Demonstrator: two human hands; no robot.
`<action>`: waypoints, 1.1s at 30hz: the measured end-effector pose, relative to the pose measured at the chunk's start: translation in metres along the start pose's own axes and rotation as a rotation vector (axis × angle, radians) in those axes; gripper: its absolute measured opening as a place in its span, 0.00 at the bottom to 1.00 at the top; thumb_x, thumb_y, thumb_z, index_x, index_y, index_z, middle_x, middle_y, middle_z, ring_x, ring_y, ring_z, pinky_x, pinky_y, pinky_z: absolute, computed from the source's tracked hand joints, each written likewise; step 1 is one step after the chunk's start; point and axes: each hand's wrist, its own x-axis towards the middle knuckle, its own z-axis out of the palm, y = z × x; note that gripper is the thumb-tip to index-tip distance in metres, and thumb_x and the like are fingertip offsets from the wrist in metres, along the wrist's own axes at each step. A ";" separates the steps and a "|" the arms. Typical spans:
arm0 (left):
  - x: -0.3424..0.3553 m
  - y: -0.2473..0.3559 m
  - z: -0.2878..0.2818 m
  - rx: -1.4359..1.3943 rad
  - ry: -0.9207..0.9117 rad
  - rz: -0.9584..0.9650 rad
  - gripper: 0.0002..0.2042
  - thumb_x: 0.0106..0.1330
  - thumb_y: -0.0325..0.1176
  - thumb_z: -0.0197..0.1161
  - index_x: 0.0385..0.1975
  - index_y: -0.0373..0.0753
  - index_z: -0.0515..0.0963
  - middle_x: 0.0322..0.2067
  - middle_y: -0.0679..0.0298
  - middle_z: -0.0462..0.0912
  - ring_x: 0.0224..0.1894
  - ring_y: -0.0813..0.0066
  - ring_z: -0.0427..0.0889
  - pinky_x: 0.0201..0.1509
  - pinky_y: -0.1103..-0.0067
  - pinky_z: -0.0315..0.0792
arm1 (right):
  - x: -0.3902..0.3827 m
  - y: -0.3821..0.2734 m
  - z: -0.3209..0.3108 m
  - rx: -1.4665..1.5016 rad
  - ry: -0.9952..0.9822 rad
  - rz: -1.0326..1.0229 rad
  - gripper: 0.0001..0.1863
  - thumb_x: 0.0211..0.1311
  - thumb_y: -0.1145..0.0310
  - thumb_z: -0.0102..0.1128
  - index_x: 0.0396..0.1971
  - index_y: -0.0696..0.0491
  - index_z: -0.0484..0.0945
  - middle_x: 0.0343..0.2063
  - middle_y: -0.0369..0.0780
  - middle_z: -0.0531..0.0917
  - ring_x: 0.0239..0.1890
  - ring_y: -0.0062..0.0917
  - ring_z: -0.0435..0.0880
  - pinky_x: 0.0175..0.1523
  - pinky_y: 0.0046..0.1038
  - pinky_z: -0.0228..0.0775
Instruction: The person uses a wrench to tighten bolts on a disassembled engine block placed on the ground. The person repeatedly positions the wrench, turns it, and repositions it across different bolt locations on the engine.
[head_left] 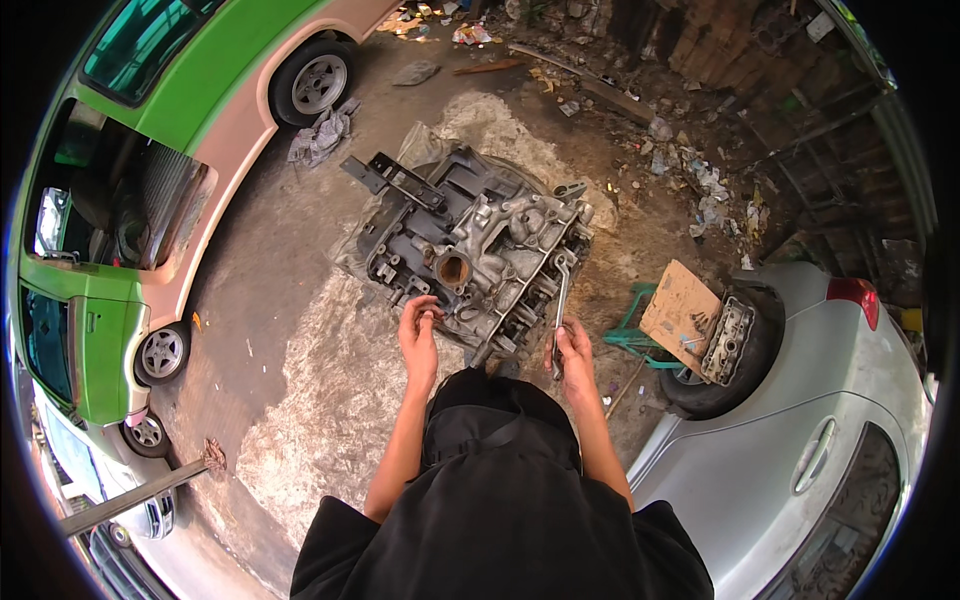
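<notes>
An engine (pixel 500 240) of grey metal, greasy and bare, sits on the ground in front of me. A round brownish opening (pixel 453 268) shows near its middle. My right hand (pixel 572 352) grips a long silver wrench (pixel 563 300). The wrench's ring end rests at the engine's right edge; whether it sits on a bolt is too small to tell. At the engine's near left corner is my left hand (pixel 418 328), holding nothing, its fingers loosely curled and apart. Whether its fingertips touch the metal I cannot tell.
To the right, a wooden board (pixel 682 312) with small parts and a cylinder head (pixel 730 340) lie by a green frame (pixel 635 330). A silver car (pixel 770 390) stands beyond. A green and pink van (pixel 190 130) is on the left. Rubbish (pixel 705 190) litters the far right.
</notes>
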 end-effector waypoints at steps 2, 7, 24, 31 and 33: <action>0.011 0.004 0.004 0.010 -0.047 -0.005 0.10 0.75 0.26 0.50 0.51 0.36 0.76 0.35 0.65 0.81 0.41 0.76 0.79 0.47 0.77 0.72 | 0.008 -0.004 0.000 -0.004 0.006 -0.053 0.10 0.78 0.63 0.53 0.49 0.53 0.73 0.26 0.35 0.77 0.22 0.19 0.76 0.26 0.24 0.67; 0.029 0.016 0.019 0.049 -0.105 0.064 0.11 0.74 0.21 0.49 0.51 0.34 0.75 0.36 0.64 0.80 0.40 0.78 0.78 0.50 0.78 0.73 | 0.021 -0.010 -0.010 -0.029 0.084 -0.063 0.08 0.78 0.64 0.53 0.48 0.52 0.73 0.27 0.35 0.77 0.26 0.20 0.77 0.30 0.24 0.69; 0.037 0.031 0.104 0.716 0.308 0.190 0.11 0.66 0.22 0.55 0.45 0.40 0.79 0.37 0.64 0.80 0.43 0.66 0.77 0.61 0.68 0.60 | 0.184 -0.124 -0.078 -0.238 -0.121 0.039 0.08 0.77 0.67 0.51 0.44 0.55 0.76 0.25 0.33 0.74 0.18 0.14 0.67 0.23 0.20 0.58; 0.045 0.026 0.184 0.891 0.585 0.111 0.16 0.60 0.21 0.57 0.48 0.40 0.79 0.47 0.60 0.79 0.60 0.53 0.67 0.67 0.59 0.57 | 0.276 -0.180 -0.113 -0.555 -0.399 0.090 0.10 0.78 0.65 0.51 0.44 0.55 0.78 0.22 0.33 0.76 0.16 0.11 0.65 0.22 0.19 0.55; 0.043 0.026 0.201 0.925 0.669 0.112 0.16 0.60 0.21 0.58 0.48 0.40 0.79 0.48 0.60 0.80 0.61 0.53 0.67 0.68 0.60 0.58 | 0.292 -0.194 -0.121 -0.644 -0.436 0.100 0.11 0.78 0.65 0.50 0.45 0.56 0.78 0.22 0.34 0.75 0.15 0.12 0.64 0.21 0.20 0.56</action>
